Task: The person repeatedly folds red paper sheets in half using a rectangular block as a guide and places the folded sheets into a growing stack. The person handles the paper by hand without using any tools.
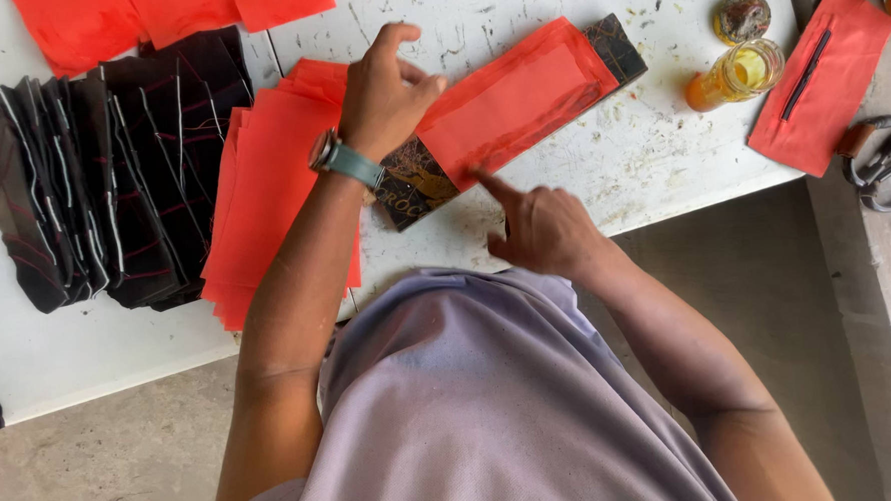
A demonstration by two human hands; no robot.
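White scuffed worktable (582, 164), concrete floor (757, 267)

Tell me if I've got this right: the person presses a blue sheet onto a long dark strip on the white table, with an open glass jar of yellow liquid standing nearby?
Not quite: the sheet is orange-red, not blue, as the head view shows. The left hand and right hand do press it onto the long dark strip on the white table, the open glass jar of yellow liquid nearby.
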